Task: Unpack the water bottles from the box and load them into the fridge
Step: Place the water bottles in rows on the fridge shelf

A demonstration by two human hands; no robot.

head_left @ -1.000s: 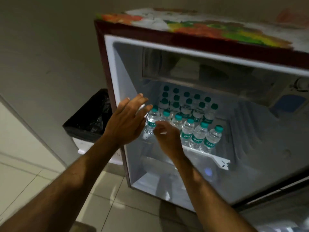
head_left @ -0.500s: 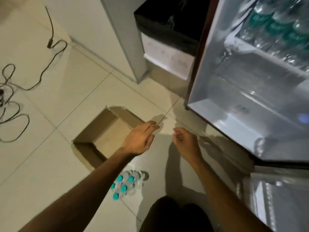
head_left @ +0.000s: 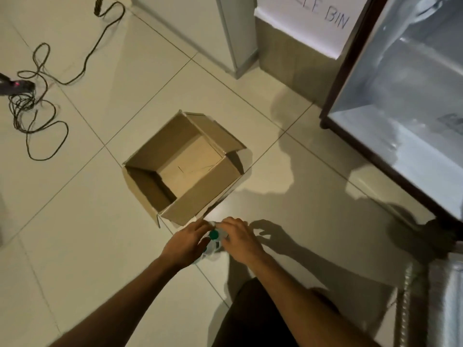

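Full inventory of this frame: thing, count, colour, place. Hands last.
box: 1, brown cardboard, open with nothing visible inside, on the floor at centre
bottles: count unclear, clear with one teal cap visible, on the floor between the hands
fridge: 1, dark frame, white inside, open, at right
bin: 1, white, lettered, top centre beside the fridge
cable: black, tangled, on the floor at left
floor: pale tiles
left hand: on the bottles
right hand: on the bottles

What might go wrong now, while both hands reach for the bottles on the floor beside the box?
The left hand and right hand crowd the small cluster of bottles, so one may tip over or slip from the fingers. The open cardboard box stands very close and could be knocked.
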